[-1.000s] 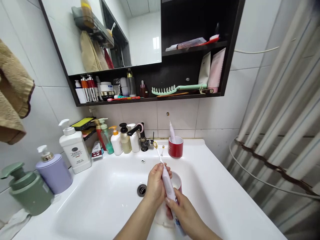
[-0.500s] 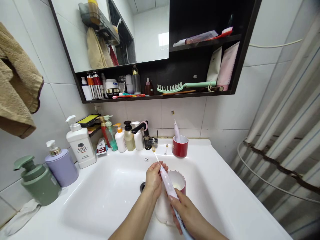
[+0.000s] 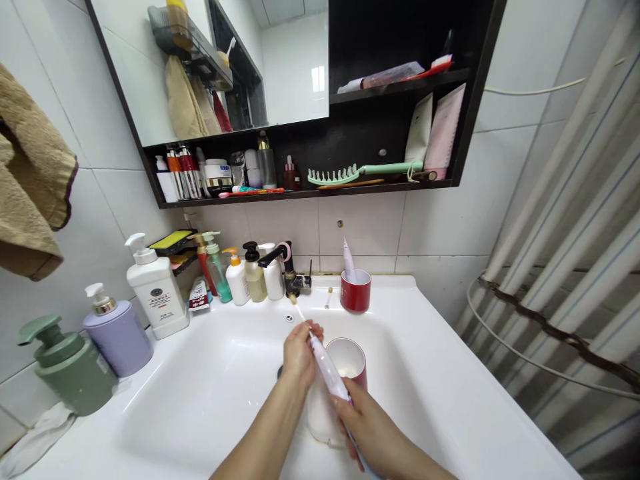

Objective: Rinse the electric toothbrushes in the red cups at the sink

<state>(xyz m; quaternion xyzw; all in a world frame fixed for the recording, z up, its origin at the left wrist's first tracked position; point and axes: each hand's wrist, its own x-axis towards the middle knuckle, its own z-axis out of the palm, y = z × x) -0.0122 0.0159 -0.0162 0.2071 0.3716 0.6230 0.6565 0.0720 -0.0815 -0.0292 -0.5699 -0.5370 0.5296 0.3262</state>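
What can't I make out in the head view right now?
All in the head view:
- Toothbrush, lower end: partly behind the right hand, then cut off by the bottom edge.
- Drain: mostly hidden by the left hand and its forearm.
- White pump bottle, fine print: too small to read.

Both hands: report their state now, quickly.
Left hand: closed, fingers at the neck of the electric toothbrush.
Right hand: closed, holding the toothbrush by its handle.
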